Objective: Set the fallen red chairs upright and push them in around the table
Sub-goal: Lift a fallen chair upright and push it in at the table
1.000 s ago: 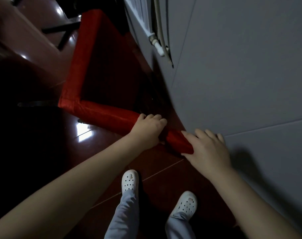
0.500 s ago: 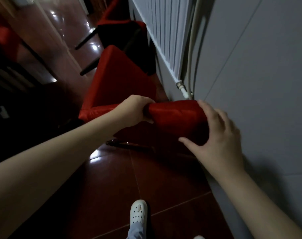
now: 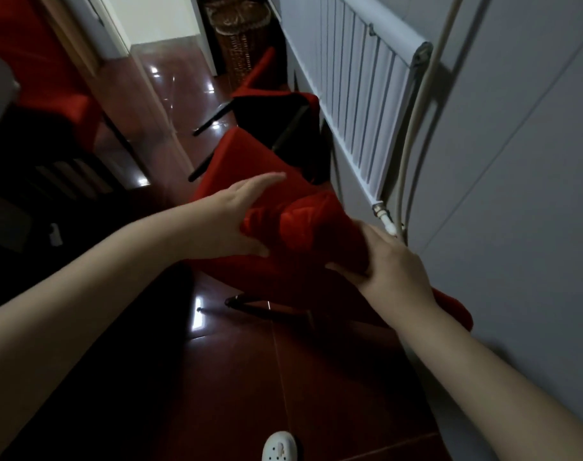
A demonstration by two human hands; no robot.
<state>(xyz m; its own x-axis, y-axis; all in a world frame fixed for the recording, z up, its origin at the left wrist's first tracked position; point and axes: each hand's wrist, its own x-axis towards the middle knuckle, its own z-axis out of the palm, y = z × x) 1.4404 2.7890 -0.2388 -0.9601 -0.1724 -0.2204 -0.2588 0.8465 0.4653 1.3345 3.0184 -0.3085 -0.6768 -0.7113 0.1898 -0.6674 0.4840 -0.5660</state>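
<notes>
Counting through the head view: two red chairs for certain. Finding the near red chair (image 3: 311, 216) tilted, just beside the wall (image 3: 516, 161) below the single radiator (image 3: 360, 94), and a second red chair (image 3: 255, 89) lying on its side beyond it, dark underside and black legs turned this way. Adding a third red upholstered shape (image 3: 34, 54) at the left edge, cut by the frame and too dim to tell its pose. Tallying also the left hand (image 3: 230, 221) and right hand (image 3: 396, 267), two hands in all, plus one white shoe (image 3: 280, 447) on the red tiled floor (image 3: 236, 377) and one wicker basket (image 3: 236, 44) at the far end.

Reaching with the left hand over the near red chair's padded top edge, fingers straight and together, thumb spread beneath the fabric, palm laid against it rather than wrapped. Clutching the same padded edge with the right hand, fingers curled over and thumb underneath — a full wrap. Stretching both bare forearms forward.

Losing much of the near chair's frame behind the arms — only one dark leg (image 3: 250, 302) plain below the seat. Cannot tell whether that leg touches the floor.
</notes>
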